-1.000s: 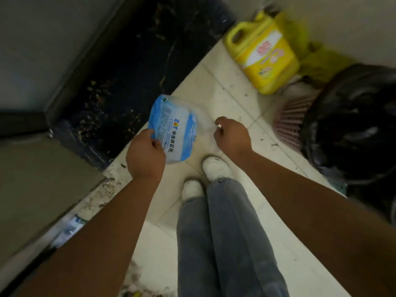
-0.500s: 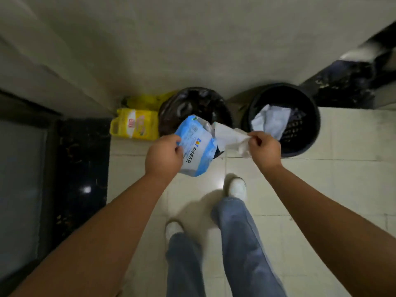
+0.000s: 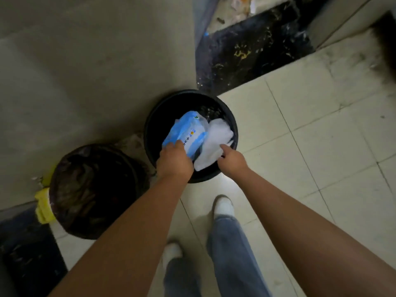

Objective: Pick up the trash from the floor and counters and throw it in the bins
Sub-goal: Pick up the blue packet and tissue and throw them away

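A round black bin (image 3: 154, 123) stands on the tiled floor against the wall. My left hand (image 3: 174, 160) holds a blue and white plastic packet (image 3: 185, 131) over the bin's near rim, the packet reaching into the opening. My right hand (image 3: 232, 160) is at the bin's near right rim, fingers closed on the edge of a white paper (image 3: 214, 144) that lies inside the bin beside the packet. More white paper shows under the packet.
A second bin lined with a dark bag (image 3: 90, 189) stands to the left, a yellow jug (image 3: 44, 207) partly hidden behind it. A black marble threshold (image 3: 246, 52) with scattered debris runs at the upper right. My feet (image 3: 224, 205) stand on pale tiles.
I turned from the yellow jug and floor toward the bins and stepped close. Both hands moved forward and down, carrying the packet and the paper into the right black bin.
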`<state>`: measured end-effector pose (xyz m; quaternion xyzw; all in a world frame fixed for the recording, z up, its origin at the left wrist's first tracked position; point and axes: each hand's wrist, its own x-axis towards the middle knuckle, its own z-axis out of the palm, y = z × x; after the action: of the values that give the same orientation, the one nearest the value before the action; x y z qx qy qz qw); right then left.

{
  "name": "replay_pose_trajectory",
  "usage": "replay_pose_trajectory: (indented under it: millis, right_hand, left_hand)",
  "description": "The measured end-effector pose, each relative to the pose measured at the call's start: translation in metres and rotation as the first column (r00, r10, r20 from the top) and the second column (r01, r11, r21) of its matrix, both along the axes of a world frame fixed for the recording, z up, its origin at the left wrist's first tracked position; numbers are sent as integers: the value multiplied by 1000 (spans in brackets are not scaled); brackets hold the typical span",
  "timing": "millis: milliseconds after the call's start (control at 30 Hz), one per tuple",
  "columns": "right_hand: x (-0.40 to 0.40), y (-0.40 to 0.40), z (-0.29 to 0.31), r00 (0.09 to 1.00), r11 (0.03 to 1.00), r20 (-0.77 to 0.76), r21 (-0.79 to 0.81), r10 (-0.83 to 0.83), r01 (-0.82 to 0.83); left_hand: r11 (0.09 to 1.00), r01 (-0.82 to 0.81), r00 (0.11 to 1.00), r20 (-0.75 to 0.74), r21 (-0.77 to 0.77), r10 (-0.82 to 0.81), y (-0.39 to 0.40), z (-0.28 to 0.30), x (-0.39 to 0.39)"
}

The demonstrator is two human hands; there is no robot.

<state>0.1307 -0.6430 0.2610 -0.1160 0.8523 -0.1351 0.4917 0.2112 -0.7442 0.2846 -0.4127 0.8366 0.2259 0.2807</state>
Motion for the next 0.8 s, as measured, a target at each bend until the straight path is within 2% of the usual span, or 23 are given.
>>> replay_pose_trajectory:
  millis: [133, 233, 333, 433, 633, 800]
  right_hand:
    - [-4, 27, -2, 999, 999, -7, -19, -36, 35]
    - [-8, 51, 19, 997, 995, -28, -73, -76, 73]
    - [-25, 83, 54, 980, 997, -195, -68, -39, 26]
    - [-50, 135, 111, 914, 997, -400, -4, -67, 72]
    - [-88, 265, 258, 704, 912, -646, 29, -295, 409]
    - [-79, 395, 383, 404, 735, -785, -94, -470, 672]
  left_hand:
    - [957, 290, 952, 108, -26, -286, 15, -2, -10]
    - [897, 437, 895, 133, -65, -426, 22, 16, -21]
    - [808, 579, 813, 143, -107, -564, 35, 52, -50]
    - [649, 731, 674, 71, -210, -736, 71, 104, -98]
    - [394, 836, 371, -135, -381, -919, 207, 234, -190]
    - [177, 853, 67, -234, -491, -970, 357, 359, -229]
